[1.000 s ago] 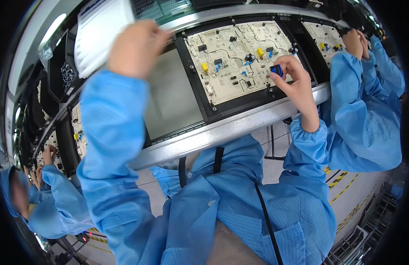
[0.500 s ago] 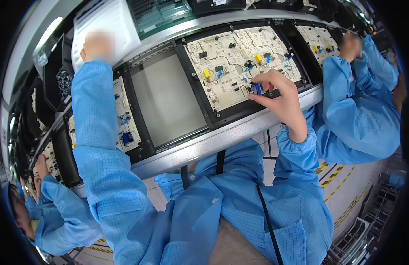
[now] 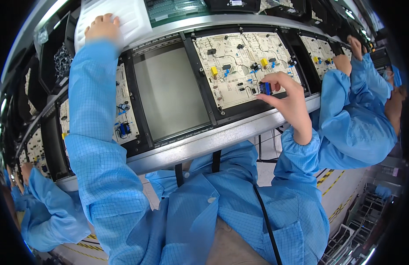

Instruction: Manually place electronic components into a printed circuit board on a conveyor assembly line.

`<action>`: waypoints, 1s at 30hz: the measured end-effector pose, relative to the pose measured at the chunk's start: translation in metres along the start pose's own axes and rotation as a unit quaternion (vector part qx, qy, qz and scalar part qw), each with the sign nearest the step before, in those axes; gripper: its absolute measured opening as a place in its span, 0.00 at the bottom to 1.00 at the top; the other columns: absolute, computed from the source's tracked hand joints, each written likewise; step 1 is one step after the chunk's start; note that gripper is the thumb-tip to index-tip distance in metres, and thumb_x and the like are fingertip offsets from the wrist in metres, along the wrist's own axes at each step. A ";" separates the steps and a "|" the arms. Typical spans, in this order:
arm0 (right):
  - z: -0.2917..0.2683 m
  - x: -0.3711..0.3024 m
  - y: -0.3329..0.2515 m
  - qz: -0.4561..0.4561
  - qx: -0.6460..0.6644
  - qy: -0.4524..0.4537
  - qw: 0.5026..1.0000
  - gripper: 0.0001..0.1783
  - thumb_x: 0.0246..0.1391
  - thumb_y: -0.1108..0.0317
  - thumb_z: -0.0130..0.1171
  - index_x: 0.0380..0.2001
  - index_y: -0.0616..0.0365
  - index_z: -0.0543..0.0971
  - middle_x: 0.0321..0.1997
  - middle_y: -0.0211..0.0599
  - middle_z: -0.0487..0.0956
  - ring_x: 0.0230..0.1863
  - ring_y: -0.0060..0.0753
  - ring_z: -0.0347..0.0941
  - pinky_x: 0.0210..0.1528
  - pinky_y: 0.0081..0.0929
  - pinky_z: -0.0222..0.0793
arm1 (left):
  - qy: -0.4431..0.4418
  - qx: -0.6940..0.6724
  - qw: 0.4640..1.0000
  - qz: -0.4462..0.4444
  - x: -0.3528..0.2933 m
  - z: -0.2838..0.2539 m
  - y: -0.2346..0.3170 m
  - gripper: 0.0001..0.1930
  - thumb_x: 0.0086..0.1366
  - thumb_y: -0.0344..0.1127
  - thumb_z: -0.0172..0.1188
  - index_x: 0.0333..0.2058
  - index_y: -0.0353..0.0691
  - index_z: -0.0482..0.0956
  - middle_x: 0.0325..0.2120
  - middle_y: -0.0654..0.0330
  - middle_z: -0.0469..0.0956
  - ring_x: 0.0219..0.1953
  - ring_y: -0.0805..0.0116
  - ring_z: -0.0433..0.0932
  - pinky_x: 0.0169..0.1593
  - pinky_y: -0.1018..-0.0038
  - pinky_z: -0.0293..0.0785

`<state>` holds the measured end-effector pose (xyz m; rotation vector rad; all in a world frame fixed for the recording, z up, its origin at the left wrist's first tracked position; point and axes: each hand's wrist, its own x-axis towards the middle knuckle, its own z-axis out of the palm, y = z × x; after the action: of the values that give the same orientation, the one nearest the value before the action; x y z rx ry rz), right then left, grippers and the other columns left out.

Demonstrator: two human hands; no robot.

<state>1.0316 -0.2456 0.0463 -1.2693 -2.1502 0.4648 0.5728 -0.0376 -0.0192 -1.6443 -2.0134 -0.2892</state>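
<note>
Head view
Right hand (image 3: 289,98): fingers pinched a small blue component (image 3: 265,88), pressed against the cream circuit board (image 3: 239,66) at the board's 5 o'clock edge.
Left hand (image 3: 103,27): at 11 o'clock, fingers spread flat on a white tray (image 3: 129,15).
Empty carrier frame (image 3: 171,92): between both arms.
Co-worker's sleeve (image 3: 350,110): at 3 o'clock.

Illumination: bright, even overhead light is falling on the white circuit board (image 3: 244,66) and the blue sleeves
Glare: a pale sheen is spreading over the grey panel (image 3: 171,92) and along the metal rail (image 3: 222,137)
Shadows: soft ones are lying under the rail
Blur: the left hand (image 3: 103,27) is smearing slightly; the right hand (image 3: 289,97) is staying sharper
Distortion: straight edges are bowing toward the rim
Vignette: black corners are framing the fisheye circle
</note>
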 end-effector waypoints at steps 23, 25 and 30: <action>-0.010 0.040 0.036 -0.009 -0.104 -0.210 0.972 0.22 0.27 0.68 0.74 0.30 0.60 0.77 0.21 0.33 0.74 0.26 0.33 0.71 0.30 0.27 0.66 | -0.004 0.018 0.999 0.037 0.000 0.000 0.006 0.26 0.66 0.59 0.36 0.58 0.58 0.64 0.56 0.58 0.64 0.61 0.59 0.60 0.65 0.60 0.47; -0.010 0.039 0.038 -0.053 -0.120 -0.206 0.970 0.22 0.26 0.67 0.74 0.29 0.59 0.76 0.23 0.33 0.74 0.28 0.35 0.71 0.33 0.30 0.66 | -0.008 0.018 0.999 0.035 -0.001 -0.001 0.008 0.26 0.66 0.60 0.35 0.58 0.58 0.63 0.57 0.59 0.64 0.62 0.60 0.60 0.65 0.60 0.46; -0.011 0.046 0.039 -0.074 -0.117 -0.246 0.959 0.21 0.27 0.67 0.74 0.28 0.56 0.76 0.24 0.34 0.72 0.31 0.38 0.69 0.36 0.32 0.64 | 0.008 0.017 0.999 0.042 0.004 -0.018 0.007 0.25 0.66 0.59 0.39 0.57 0.56 0.65 0.55 0.58 0.67 0.59 0.57 0.63 0.63 0.61 0.52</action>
<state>1.0479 -0.1867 0.0468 -1.1931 -2.7667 0.5165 0.5838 -0.0405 -0.0033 -1.6956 -1.9216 -0.2365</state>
